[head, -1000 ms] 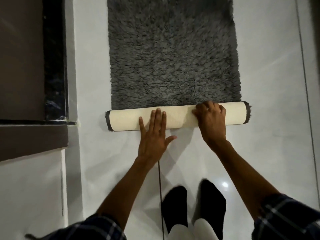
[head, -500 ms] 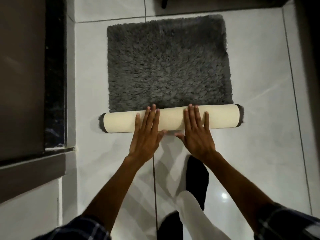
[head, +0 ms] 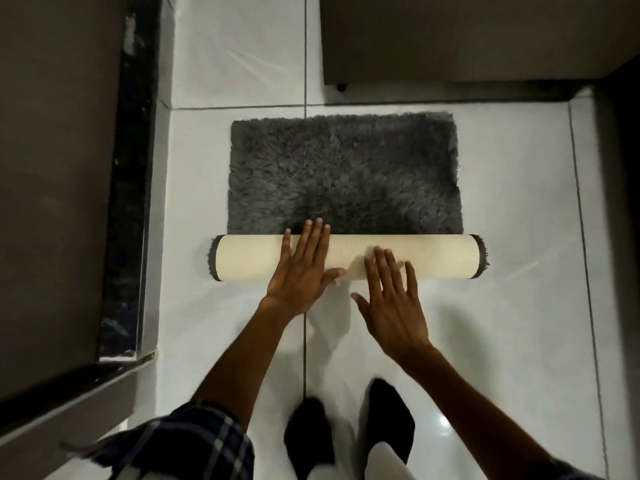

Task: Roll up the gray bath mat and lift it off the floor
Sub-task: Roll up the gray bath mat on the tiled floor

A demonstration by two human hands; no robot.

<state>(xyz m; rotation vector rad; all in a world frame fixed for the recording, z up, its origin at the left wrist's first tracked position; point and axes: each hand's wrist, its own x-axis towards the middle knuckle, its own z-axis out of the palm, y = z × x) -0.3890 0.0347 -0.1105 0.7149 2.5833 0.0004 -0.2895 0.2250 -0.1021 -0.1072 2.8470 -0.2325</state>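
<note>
The gray shaggy bath mat [head: 346, 174] lies on the white tiled floor, its near part wound into a roll [head: 443, 256] that shows the cream backing. My left hand [head: 304, 271] rests flat on the roll's middle, fingers spread and reaching over its far edge. My right hand [head: 391, 299] lies flat with only its fingertips on the roll's near side, the palm above the floor. Neither hand grips anything.
A dark marble-edged step or ledge [head: 128, 202] runs along the left. A brown cabinet [head: 450, 39] stands beyond the mat, and a dark wall [head: 620, 237] closes the right side. My two feet in black socks [head: 346, 438] stand on the floor [head: 519, 341] behind the roll.
The roll has grown thicker and moved away from me, leaving less flat mat. My right hand has slid back so only its fingertips touch the roll.
</note>
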